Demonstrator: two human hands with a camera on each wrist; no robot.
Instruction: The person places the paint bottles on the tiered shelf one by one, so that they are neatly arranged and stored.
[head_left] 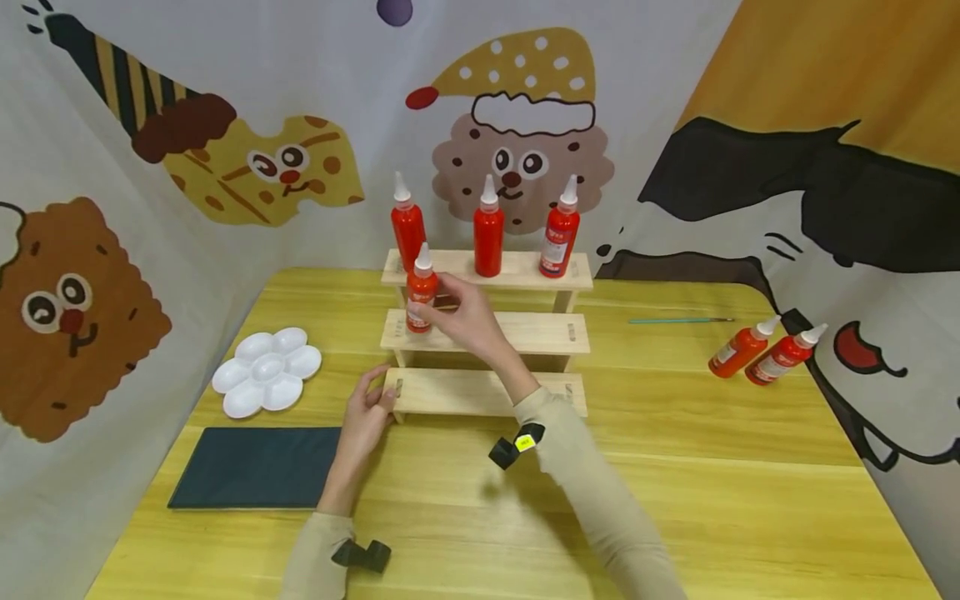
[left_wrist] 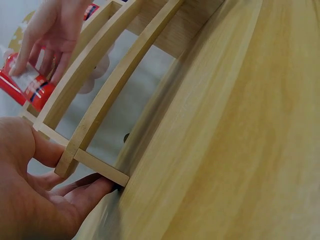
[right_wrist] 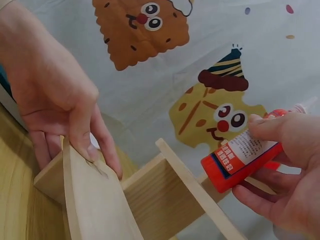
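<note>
The right hand (head_left: 467, 315) is pinching a red bottle (head_left: 422, 290) with its thumb and fingers, and the white tip is pointing up. The bottle is being held at the left end of the middle step (head_left: 536, 330) of a wooden rack (head_left: 487, 392); I cannot tell if it is touching the wood. The left hand (head_left: 367, 421) is gripping the left end of the bottom step (head_left: 450, 390). On the top step (head_left: 450, 267), three more bottles (head_left: 488, 237) are standing, one at the left end, one near the middle and one near the right end. Two other bottles (head_left: 738, 352) are standing close together near the right edge of the tabletop (head_left: 675, 500). A brush (head_left: 678, 320) is lying near the back edge, to the right of the rack. A white tray (head_left: 267, 367) is lying near the left edge, and a dark mat (head_left: 255, 467) is lying in front of it
</note>
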